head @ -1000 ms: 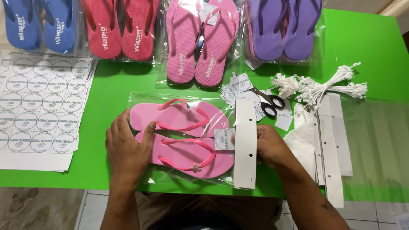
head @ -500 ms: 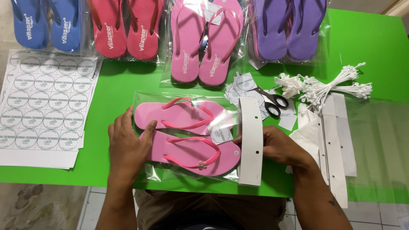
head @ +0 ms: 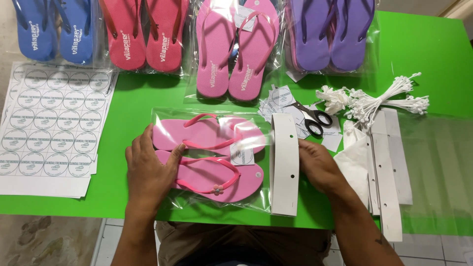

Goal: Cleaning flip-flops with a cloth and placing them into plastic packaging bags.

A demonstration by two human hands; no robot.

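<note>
While the left hand (head: 150, 170) is pressing flat, fingers released, on the bagged pink flip-flops (head: 209, 157) lying on the green bench (head: 433, 59), the right hand (head: 320, 165) is grasping the white card header (head: 285, 165) at the bag's end, beside the scissors (head: 311, 119).

Green surface (head: 419, 54) laden with packing goods
Bagged flip-flops (head: 212, 157) are laid at its front edge, sticker sheets (head: 49, 123) at one end, scissors (head: 311, 119), white ties (head: 389, 98) and card strips (head: 389, 167) toward the other

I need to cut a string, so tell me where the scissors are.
In the head view, the scissors lie right of centre on the green table, on loose paper tags just above the right hand, left of the white string bundle.
</note>
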